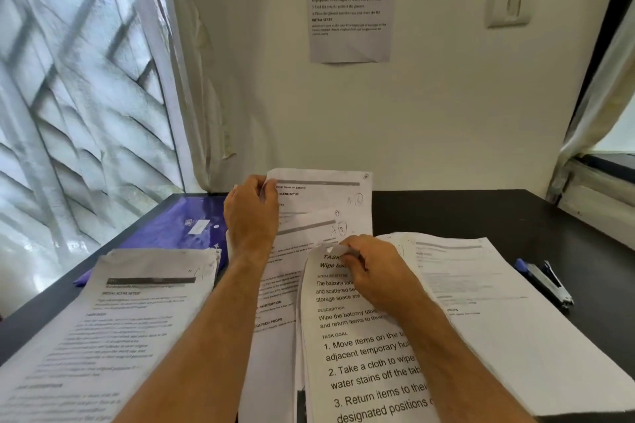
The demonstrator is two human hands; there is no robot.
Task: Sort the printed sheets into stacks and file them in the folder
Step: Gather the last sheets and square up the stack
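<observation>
Middle sheets (pixel 319 213): fanned in the centre of the worktop, between two stacks; the far ones are lifted at their top edge, with handwritten circled marks near the right corners.
Left hand (pixel 251 213): fingers curled round the top-left corner of the far sheet, pinching it and holding that edge up.
Right hand (pixel 374 271): fingers and thumb pinch the curled top edge of the large-print sheet (pixel 364 347), bending it over towards the person.
Large-print sheet: lies nearest, in front of the right forearm, overlapping the middle sheets; its numbered lines are readable.
Left stack (pixel 113 323): printed pages lying flat at the near left, its far edge over the folder.
Right stack (pixel 498 312): flat at the right, partly under the right arm and the large-print sheet.
Folder (pixel 178 223): purple, flat at the far left corner of the worktop, beside the left hand, with a small white label on top.
Stapler (pixel 546 282): blue and black, on the worktop just beyond the right stack's right edge.
Worktop (pixel 481 213): black, set against a pale wall.
Notice (pixel 350 3): a printed page stuck to the wall above.
Switch (pixel 508 3): on the wall, right of the notice.
Window (pixel 79 96): at the left, with a white curtain (pixel 202 79) beside it.
</observation>
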